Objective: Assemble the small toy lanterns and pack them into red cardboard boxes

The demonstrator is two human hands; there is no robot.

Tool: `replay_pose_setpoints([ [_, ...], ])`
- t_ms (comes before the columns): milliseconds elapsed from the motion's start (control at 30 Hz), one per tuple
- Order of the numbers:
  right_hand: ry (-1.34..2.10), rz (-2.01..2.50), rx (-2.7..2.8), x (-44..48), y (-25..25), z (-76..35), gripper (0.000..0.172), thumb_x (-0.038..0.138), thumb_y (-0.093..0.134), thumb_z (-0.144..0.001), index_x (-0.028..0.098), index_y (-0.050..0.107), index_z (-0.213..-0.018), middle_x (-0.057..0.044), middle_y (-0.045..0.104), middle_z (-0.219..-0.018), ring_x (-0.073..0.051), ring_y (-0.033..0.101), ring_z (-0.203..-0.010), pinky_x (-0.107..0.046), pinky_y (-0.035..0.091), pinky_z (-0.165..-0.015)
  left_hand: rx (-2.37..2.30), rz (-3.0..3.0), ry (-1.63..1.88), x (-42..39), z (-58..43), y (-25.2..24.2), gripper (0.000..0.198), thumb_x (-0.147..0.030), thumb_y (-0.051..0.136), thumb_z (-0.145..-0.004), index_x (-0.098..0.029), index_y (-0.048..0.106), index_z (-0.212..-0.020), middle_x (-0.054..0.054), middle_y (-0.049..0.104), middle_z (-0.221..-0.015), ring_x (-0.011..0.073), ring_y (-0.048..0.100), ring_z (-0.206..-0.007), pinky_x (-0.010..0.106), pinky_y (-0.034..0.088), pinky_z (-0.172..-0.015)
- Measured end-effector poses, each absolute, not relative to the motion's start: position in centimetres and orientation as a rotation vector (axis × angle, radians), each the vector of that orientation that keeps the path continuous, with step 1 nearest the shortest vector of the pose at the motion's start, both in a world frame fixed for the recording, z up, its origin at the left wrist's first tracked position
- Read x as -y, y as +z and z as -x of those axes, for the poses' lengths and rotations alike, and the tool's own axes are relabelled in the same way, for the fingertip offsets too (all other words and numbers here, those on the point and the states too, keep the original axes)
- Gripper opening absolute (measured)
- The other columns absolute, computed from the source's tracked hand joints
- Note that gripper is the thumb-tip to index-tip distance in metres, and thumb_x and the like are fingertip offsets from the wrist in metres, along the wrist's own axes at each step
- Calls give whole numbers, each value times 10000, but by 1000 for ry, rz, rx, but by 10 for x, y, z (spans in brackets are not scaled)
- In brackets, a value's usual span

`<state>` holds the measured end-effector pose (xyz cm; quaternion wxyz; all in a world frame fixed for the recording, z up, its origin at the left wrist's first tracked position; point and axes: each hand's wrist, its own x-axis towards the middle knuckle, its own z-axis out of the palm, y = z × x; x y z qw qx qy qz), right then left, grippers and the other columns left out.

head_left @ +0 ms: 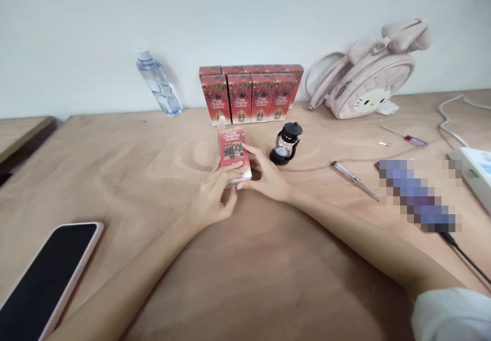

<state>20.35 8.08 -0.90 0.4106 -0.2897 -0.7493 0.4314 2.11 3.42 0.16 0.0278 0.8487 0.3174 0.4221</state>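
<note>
Both hands are on a small red Christmas gift box (pixel 230 149) in the middle of the wooden table. My left hand (pixel 215 194) has its fingers over the near end of the box. My right hand (pixel 266 172) grips its right side, thumb below at the near corner and a finger on the printed face. At the far end of the box a white flap sticks up, so that end appears open. Just right of the box stands a small black lantern (pixel 286 144) with a clear middle. The inside of the box is hidden.
Several like red boxes (pixel 240 98) stand in two rows by the wall. Around them are a water bottle (pixel 158 83), a pink bag (pixel 370 83), two screwdrivers (pixel 355 179), a blurred-out device (pixel 418 195) with a cable, a white case (pixel 473 169) and a phone (pixel 49 274) at front left.
</note>
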Motion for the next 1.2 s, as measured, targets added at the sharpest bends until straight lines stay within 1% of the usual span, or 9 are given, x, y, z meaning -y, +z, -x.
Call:
replay_pose_setpoints([
  [200, 1103, 665, 1776, -79, -8, -206, 816, 582, 558, -838, 326, 121, -1478, -100, 307, -1518, -228, 532, -1231, -434, 511, -988, -864, -2653, 1308, -28, -24, -3, 527, -45, 527, -767, -204, 470, -1267, 107, 631, -1181, 239, 570, -1199, 478, 463, -1035],
  [333, 646, 737, 1794, -78, -16, -205, 872, 530, 600, -829, 319, 61, -1482, -130, 216, -1533, -262, 435, -1313, -452, 492, -996, -904, -2579, 1601, -28, -25, -8, 624, -132, 624, -744, -305, 422, -1308, 102, 425, -1383, 301, 430, -1328, 535, 468, -1020],
  [467, 149, 618, 2059, -73, -18, -203, 879, 499, 609, -828, 313, 60, -1489, -149, 272, -1481, -294, 359, -1352, -496, 444, -1015, -1157, -2213, 1695, -33, -26, -13, 884, -306, 758, -674, -316, 264, -1408, 128, 283, -1450, 339, 302, -1393, 519, 489, -999],
  [567, -49, 564, 2162, -66, -16, -203, 818, 515, 553, -856, 298, 75, -1484, -161, 336, -1436, -294, 439, -1275, -500, 453, -969, -1241, -1985, 1576, -36, -27, -14, 936, -382, 761, -698, -300, 181, -1428, 147, 338, -1437, 311, 415, -1331, 472, 506, -989],
  [700, -215, 752, 1968, -66, -17, -207, 717, 409, 557, -857, 321, 157, -1446, -133, 403, -1384, -293, 463, -1249, -540, 419, -992, -1366, -1843, 1547, -38, -27, -13, 856, -391, 747, -725, -288, 225, -1396, 129, 461, -1356, 257, 541, -1214, 411, 544, -929],
  [833, -103, 1043, 1662, -80, -19, -214, 620, 373, 580, -823, 306, 297, -1371, -130, 298, -1458, -332, 307, -1381, -628, 279, -1083, -1372, -1792, 1446, -39, -26, -12, 693, -377, 765, -704, -249, 385, -1270, 116, 571, -1233, 235, 624, -1085, 395, 569, -875],
  [967, 151, 1176, 1435, -97, -18, -221, 705, 436, 610, -797, 204, 267, -1368, -197, 178, -1502, -331, 128, -1453, -639, 227, -1103, -1340, -1684, 1284, -39, -26, -9, 570, -336, 782, -684, -208, 457, -1136, 100, 665, -1069, 241, 686, -953, 395, 604, -770],
  [1100, 436, 1203, 1341, -108, -17, -225, 671, 458, 636, -778, 159, 349, -1306, -195, 443, -1342, -274, 451, -1278, -537, 341, -1082, -1293, -1689, 1328, -37, -29, -3, 590, -313, 795, -662, -224, 452, -1134, 94, 672, -1094, 247, 684, -992, 399, 608, -787],
  [1200, 550, 1265, 1278, -110, -5, -228, 589, 498, 700, -706, 156, 497, -1140, -141, 601, -1131, -268, 590, -1067, -517, 437, -994, -1297, -1725, 1334, -36, -31, -2, 590, -316, 782, -673, -230, 438, -1144, 95, 666, -1119, 251, 674, -1027, 407, 604, -815],
])
